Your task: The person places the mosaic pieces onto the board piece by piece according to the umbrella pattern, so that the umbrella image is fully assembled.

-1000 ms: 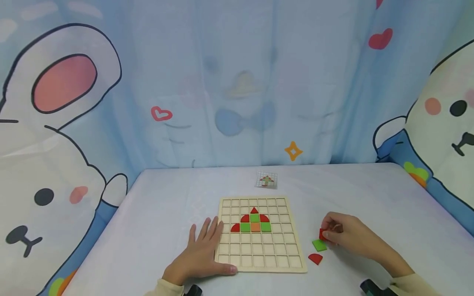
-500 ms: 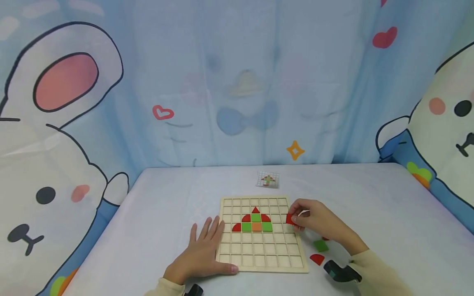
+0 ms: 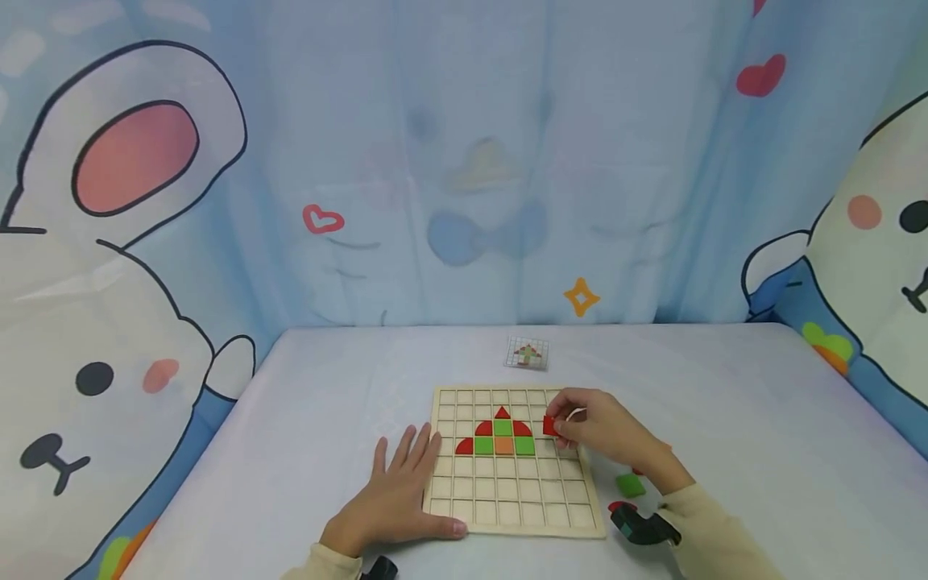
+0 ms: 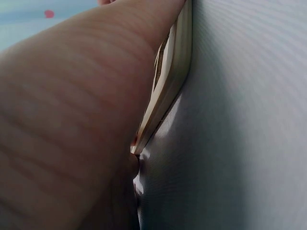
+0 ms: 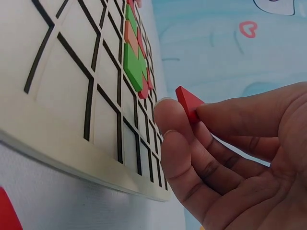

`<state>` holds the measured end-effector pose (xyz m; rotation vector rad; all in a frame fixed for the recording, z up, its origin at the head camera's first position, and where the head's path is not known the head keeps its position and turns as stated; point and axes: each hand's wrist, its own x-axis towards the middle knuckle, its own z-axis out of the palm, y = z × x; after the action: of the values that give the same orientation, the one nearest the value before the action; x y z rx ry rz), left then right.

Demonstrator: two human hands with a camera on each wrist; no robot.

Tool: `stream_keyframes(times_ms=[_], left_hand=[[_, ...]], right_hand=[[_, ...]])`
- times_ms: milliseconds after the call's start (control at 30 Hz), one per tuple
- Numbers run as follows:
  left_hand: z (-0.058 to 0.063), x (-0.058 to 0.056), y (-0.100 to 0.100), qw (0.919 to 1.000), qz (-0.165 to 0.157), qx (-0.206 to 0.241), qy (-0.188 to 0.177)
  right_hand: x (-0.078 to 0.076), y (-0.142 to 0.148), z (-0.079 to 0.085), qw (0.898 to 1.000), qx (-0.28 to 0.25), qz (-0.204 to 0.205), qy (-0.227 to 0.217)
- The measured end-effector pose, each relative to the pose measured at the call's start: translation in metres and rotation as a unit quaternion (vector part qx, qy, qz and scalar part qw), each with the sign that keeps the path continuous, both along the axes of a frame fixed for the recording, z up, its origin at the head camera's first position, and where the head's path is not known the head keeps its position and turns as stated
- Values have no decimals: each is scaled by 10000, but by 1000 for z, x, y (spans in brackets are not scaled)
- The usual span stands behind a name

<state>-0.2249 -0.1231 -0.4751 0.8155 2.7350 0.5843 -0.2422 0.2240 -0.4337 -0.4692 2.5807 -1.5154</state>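
Observation:
A square wooden grid board (image 3: pixel 507 512) lies on the table, with red, green and orange tiles set into its upper cells in a stepped, peaked shape. My left hand (image 3: pixel 395 503) rests along the board's left edge, fingers spread straight and the thumb at the front edge. Between thumb and fingertips, my right hand (image 3: pixel 602 423) pinches a red tile (image 3: pixel 548 425) over the board's right part, to the right of the set tiles. Seen from the right wrist, the red tile (image 5: pixel 189 101) stands tilted, partly covered by the fingers.
Beside the board at right lie a green tile (image 3: pixel 630 485) and red tiles, partly hidden under the right wrist and its black camera (image 3: pixel 641 525). Behind the board is a small card (image 3: pixel 527 353) with a coloured grid picture. A printed blue curtain (image 3: pixel 348 161) hangs behind the table.
My right hand has picked up the red tile from beside the board and carried it leftward over the grid. The left hand stays in place on the board.

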Motion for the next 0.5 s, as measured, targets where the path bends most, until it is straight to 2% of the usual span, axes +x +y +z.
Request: stream_keyframes(times_ms=[500], left_hand=[[0, -1, 0, 9999, 52, 59, -70]], right_hand=[[0, -3, -3, 9993, 333, -135, -117]])
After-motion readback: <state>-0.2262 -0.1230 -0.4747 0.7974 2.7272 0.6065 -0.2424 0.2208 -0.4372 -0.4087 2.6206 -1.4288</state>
